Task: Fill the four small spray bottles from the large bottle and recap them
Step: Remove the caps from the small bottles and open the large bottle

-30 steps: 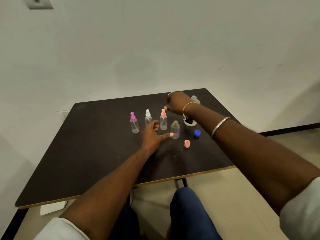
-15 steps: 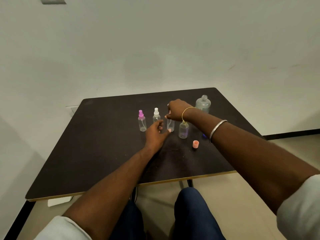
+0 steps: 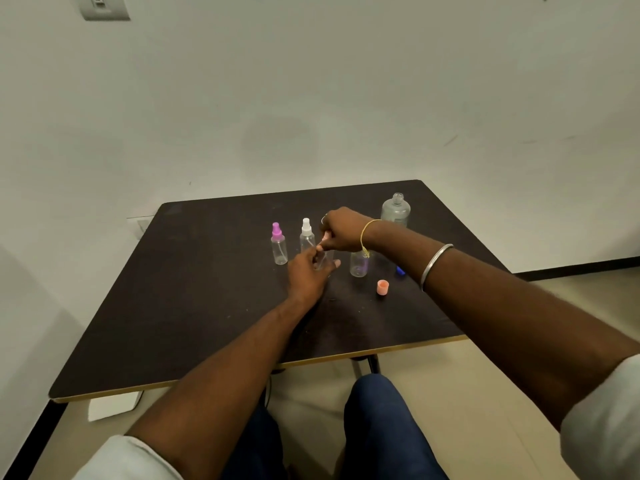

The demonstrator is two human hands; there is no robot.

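Setting: a plain pale wall with a switch plate (image 3: 100, 6) at its upper left. In front of it stands a dark table (image 3: 194, 306) with a light edge band, and the person's blue-trousered knees (image 3: 381, 417) show below the near edge.

Items, left to right, in a row across the far half of the table:
- Purple-capped spray bottle (image 3: 278, 245), upright, clear, standing free.
- White-capped spray bottle (image 3: 307, 235), upright, just beside the purple one.
- Third spray bottle (image 3: 323, 260), upright on the table and held by both hands. The left hand (image 3: 306, 273) has its fingers curled round the body from the near side. The right hand (image 3: 343, 228) comes down from above and pinches the top, hiding the head. The hands are together, fingertips touching.
- Fourth small bottle (image 3: 358, 265), upright and clear, with its neck hidden behind the right wrist.
- Pink cap (image 3: 382, 287), loose on the table, nearer the near edge than the row.
- Blue cap (image 3: 400, 270), partly hidden by the right forearm.
- Large bottle (image 3: 395, 211), upright with its neck open, near the far right corner.

Worn on the right arm: a yellow thread band (image 3: 367, 233) and a silver bangle (image 3: 434, 263).
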